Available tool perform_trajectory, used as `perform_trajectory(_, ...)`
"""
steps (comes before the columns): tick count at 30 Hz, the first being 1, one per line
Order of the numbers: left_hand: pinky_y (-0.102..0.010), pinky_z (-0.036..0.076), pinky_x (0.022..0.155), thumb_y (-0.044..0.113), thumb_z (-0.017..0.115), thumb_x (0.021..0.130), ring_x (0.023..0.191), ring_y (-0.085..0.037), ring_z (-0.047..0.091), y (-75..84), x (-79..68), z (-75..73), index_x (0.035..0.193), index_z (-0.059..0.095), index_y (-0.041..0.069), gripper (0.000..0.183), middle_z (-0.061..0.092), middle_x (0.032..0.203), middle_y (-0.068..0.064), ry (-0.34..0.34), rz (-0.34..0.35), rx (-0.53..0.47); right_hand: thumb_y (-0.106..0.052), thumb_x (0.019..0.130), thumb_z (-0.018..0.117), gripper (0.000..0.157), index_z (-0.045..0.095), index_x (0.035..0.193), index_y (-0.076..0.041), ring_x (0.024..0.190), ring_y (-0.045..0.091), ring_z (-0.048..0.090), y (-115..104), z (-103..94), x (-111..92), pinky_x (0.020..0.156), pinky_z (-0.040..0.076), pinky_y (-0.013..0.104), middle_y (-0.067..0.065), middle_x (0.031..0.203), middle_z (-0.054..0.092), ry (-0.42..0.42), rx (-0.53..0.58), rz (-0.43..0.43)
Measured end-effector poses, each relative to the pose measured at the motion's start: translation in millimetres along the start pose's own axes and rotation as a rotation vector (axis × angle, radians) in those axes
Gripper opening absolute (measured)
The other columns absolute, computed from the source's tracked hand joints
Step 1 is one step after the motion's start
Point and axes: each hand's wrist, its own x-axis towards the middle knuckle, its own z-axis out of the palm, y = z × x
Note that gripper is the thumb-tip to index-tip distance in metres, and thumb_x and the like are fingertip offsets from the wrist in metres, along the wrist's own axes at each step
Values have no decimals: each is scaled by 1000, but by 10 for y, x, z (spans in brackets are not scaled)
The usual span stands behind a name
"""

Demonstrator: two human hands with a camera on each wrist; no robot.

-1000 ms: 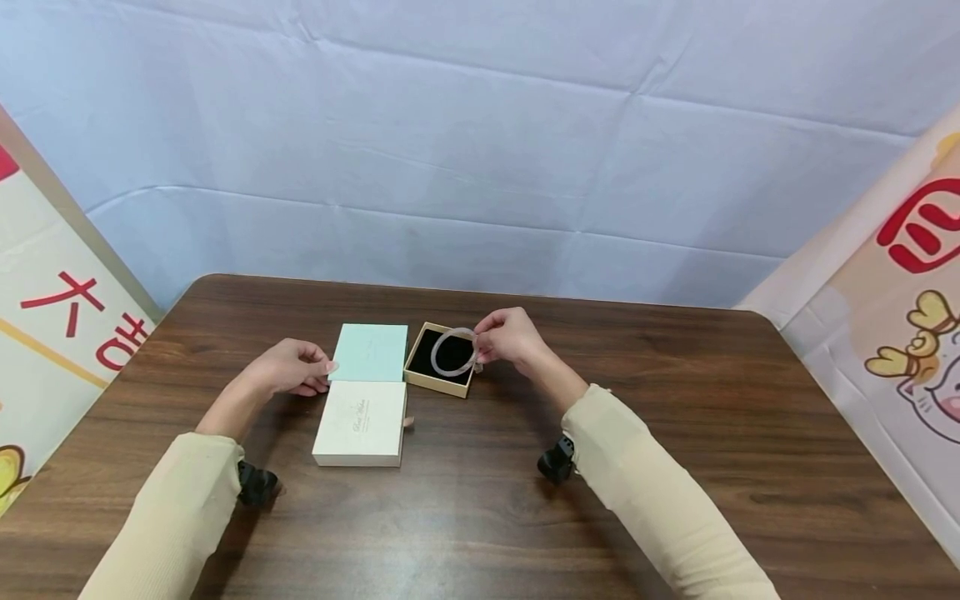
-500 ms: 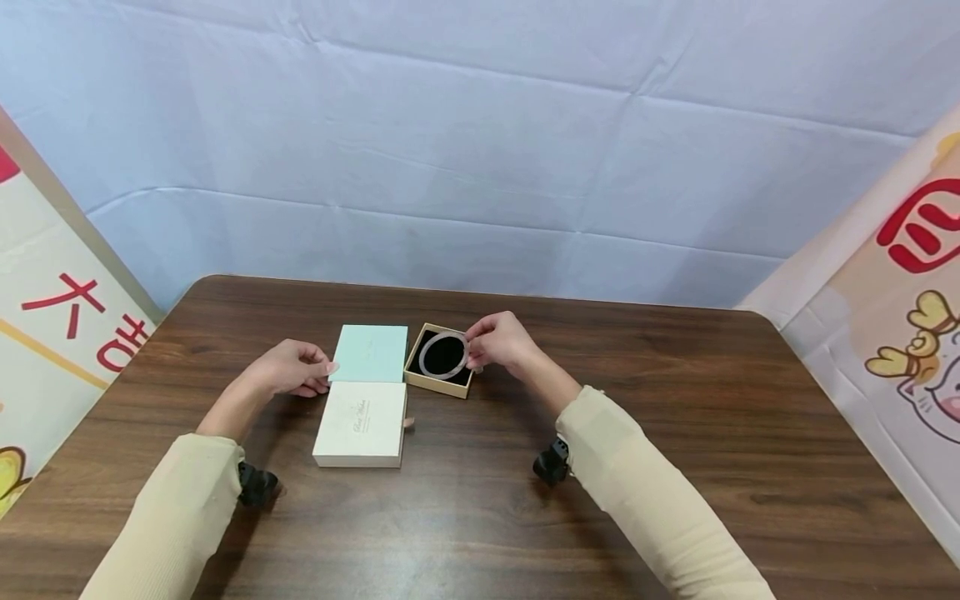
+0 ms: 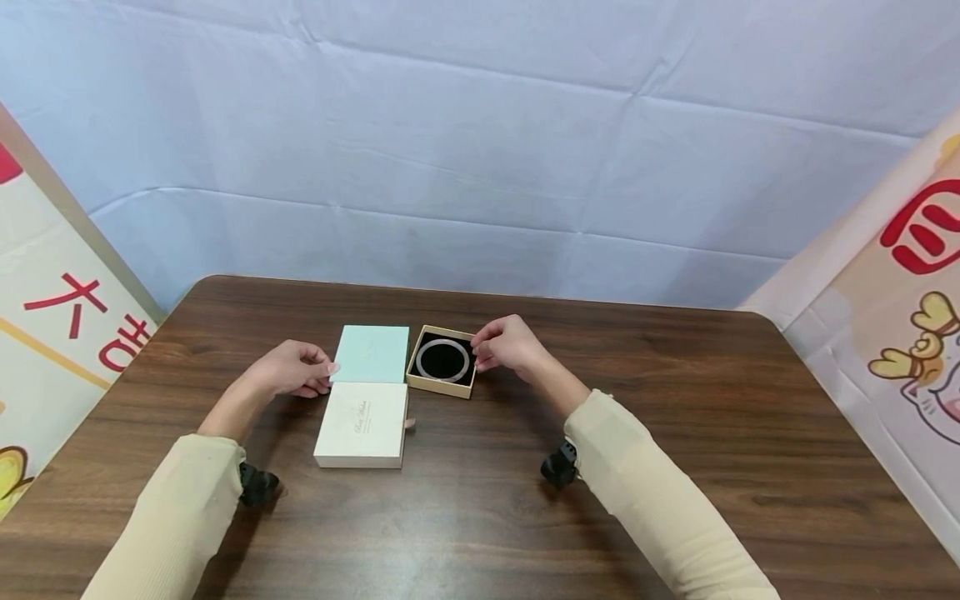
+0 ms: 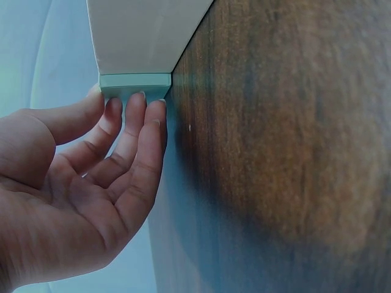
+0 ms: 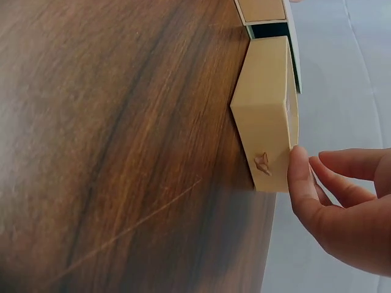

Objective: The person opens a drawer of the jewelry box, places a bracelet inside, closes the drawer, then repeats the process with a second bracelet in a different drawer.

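Note:
My left hand holds the left end of a mint-green box sleeve; the left wrist view shows the thumb at its upper edge and the fingertips against its end. To the sleeve's right sits a shallow yellowish box tray with a black lining. A pale, translucent bangle lies flat on that lining. At the tray's right rim is my right hand. In the right wrist view its thumb overlaps the rim and the fingers are loosely bent, apart from the thumb. Below them a small ribbon tab shows on the tray's end.
A white box with printed lettering stands in front of the sleeve, right up against it, a ribbon tab at its right side. Everything rests on a dark wooden table. A pale cloth backdrop hangs behind the table's far edge.
My right hand lowers the bangle from a tilted position into the tray, lets it go and draws back slightly to the right. The left hand stays at the sleeve.

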Motion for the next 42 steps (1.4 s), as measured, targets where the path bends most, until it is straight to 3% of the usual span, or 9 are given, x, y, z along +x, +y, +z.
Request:
perform_trajectory(7,-34,52,69,17,54,93,77,-18,60,-9,3,-7,96,56,-6,23,60,85,-13,0,0,-5,11,85,51,13,57,95,17,57,18,59,46,-63,-2,66,53,38,19,86,57,47,-18,33)
perform_trajectory(14,-34,52,70,18,54,93,77,-18,61,-12,9,-5,96,56,-6,24,60,86,-13,5,2,-8,13,84,49,12,53,95,16,54,18,59,141,-73,15,61,53,34,19,81,58,1,7,112)
perform_trajectory(24,-34,52,70,18,54,93,78,-19,61,-10,14,2,96,55,-6,23,60,86,-14,10,-8,-7,18,80,53,12,52,92,17,52,19,59,244,-26,52,58,53,33,17,73,58,-6,61,100)
perform_trajectory(25,-33,52,69,25,58,90,78,-19,61,-69,59,-8,96,56,-4,30,60,86,-13,11,-9,-17,18,80,53,12,52,92,17,52,19,59,245,-21,54,58,53,33,17,73,58,-3,62,99)
perform_trajectory(31,-33,52,69,24,58,91,76,-17,61,-81,65,-18,95,56,-3,28,60,85,-12,7,-3,-27,18,80,53,10,54,89,15,52,17,59,254,10,69,57,53,31,16,73,58,20,72,102)
perform_trajectory(32,-33,52,69,16,54,93,77,-17,61,-26,22,-9,96,55,-5,22,60,86,-13,5,-3,-18,18,80,53,9,54,88,15,52,17,59,257,14,73,57,53,31,16,73,58,24,72,103)
perform_trajectory(42,-32,52,69,17,54,93,76,-17,60,-44,35,-3,96,55,-4,22,60,85,-12,15,-9,-13,19,79,51,10,56,87,15,50,16,58,273,30,111,56,53,31,16,69,58,61,80,84)
